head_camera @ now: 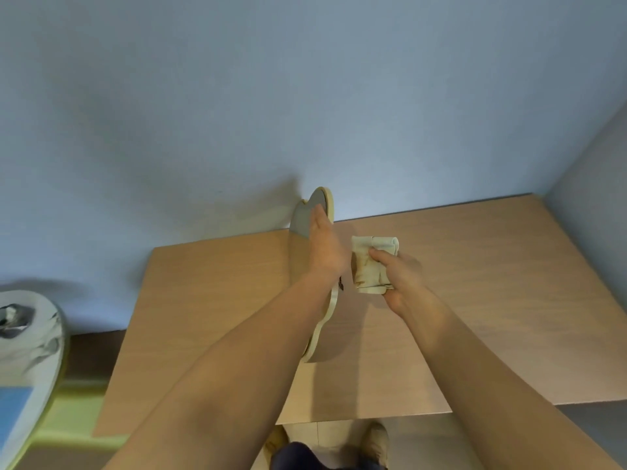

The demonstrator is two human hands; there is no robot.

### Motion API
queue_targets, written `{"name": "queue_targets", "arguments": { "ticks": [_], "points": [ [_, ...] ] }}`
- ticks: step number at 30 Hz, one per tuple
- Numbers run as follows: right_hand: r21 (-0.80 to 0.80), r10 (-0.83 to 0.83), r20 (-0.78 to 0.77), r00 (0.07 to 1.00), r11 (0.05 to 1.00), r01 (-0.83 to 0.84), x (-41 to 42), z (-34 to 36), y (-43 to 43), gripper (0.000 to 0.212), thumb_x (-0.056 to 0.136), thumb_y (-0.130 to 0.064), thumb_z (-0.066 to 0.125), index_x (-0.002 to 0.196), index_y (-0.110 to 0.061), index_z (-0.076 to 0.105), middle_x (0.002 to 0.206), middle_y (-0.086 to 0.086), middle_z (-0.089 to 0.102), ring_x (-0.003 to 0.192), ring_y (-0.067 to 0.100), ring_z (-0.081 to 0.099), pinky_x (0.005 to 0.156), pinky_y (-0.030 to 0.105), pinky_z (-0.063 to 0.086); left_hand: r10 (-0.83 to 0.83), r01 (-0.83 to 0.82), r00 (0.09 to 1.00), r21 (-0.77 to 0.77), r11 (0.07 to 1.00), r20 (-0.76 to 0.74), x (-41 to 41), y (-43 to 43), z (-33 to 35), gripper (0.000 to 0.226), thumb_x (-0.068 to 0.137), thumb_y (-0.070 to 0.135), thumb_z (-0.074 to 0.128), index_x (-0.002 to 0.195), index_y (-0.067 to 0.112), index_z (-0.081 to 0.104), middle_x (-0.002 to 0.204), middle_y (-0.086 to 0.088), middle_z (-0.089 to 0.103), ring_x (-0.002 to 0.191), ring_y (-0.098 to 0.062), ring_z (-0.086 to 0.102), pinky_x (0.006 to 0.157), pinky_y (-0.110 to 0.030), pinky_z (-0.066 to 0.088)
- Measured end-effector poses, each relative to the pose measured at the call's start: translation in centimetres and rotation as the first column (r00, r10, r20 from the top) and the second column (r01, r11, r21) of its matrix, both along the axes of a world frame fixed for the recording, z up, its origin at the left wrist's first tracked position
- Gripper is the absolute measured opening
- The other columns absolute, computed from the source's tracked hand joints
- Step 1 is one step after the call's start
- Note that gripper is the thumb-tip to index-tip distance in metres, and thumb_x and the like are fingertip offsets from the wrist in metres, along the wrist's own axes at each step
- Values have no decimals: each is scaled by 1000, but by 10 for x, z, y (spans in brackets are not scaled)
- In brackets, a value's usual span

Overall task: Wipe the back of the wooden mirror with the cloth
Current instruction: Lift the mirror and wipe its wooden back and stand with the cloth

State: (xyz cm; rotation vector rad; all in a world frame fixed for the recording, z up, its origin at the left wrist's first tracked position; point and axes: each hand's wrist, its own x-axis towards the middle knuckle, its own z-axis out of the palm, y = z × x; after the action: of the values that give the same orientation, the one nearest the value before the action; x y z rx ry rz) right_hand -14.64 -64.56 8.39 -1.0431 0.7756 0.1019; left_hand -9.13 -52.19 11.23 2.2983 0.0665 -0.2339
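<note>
A wooden mirror [324, 205] with a wavy pale frame stands on edge on the light wooden table [475, 300], seen almost edge-on, its glass side facing left. My left hand [325, 249] grips its top edge and holds it upright. My right hand [403, 283] holds a folded cream cloth [368, 266] with brownish stains, pressed close to the right-hand face of the mirror. My left forearm hides part of the frame.
A blue-grey wall [305, 96] rises right behind the table, and another wall closes the right side. At the left stand a rounded white-grey object [30, 351] and a yellow-green surface [78, 418]. My shoes [376, 442] show on the floor below the table's front edge.
</note>
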Motion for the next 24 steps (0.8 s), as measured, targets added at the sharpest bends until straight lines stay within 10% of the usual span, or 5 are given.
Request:
{"name": "queue_targets", "arguments": {
  "ticks": [7,13,18,24],
  "points": [
    [-100,55,26,998,994,-52,5,5,32,18,85,-11,80,101,-10,73,103,13,78,93,28,77,85,51,63,73,-60,996,-236,970,48,3,46,11,86,91,-9,52,167,19,21,155,-3,54,136,-23,54,111,-27,44],
    [-184,130,43,991,975,-120,-3,6,97,10,84,-14,81,90,-16,73,91,9,79,87,26,77,81,47,65,150,-136,989,-436,890,-1,7,140,16,68,77,-9,52,136,24,54,109,-6,71,85,-13,72,64,-32,60],
    [-503,198,111,974,856,-117,-14,1,172,17,83,-21,77,75,-12,65,67,5,69,55,4,60,45,20,45,143,-177,984,-499,848,-106,16,218,2,70,85,-15,52,144,24,55,128,-10,72,115,-31,71,90,-52,62],
    [-818,343,241,908,575,0,-20,-7,270,19,84,-20,77,101,-17,69,92,-8,61,73,9,56,57,13,37,150,-269,961,-652,709,-234,30,275,-27,56,94,-8,58,141,21,60,128,-9,75,117,-35,72,89,-46,62]
  ]
}}
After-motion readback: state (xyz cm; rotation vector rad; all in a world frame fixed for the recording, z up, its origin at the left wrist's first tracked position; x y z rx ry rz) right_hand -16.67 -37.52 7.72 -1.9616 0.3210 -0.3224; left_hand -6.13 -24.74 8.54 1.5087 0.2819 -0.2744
